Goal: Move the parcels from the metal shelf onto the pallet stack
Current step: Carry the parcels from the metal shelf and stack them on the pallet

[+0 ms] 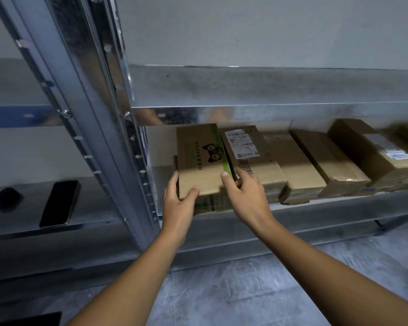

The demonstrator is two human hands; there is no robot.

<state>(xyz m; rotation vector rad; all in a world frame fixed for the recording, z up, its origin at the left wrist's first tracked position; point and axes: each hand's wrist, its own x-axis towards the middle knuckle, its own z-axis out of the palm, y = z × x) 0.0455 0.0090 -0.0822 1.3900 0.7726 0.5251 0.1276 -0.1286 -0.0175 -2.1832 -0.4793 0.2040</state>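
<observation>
A row of several brown cardboard parcels lies on the metal shelf (316, 208). The leftmost parcel (198, 161) has a green stripe and a black cat logo. My left hand (178, 198) grips its near left corner, thumb on top. My right hand (245, 196) grips its near right edge, thumb on top and fingers tucked between it and the neighbouring parcel (247, 151), which bears a white shipping label. More parcels (325, 161) continue to the right. The pallet stack is out of view.
A galvanised upright post (99, 128) stands just left of the gripped parcel. In the bay to the left, a dark phone (59, 203) and a small black object (6, 198) lie on the shelf. An upper shelf beam (269, 90) runs above the parcels. Grey concrete floor lies below.
</observation>
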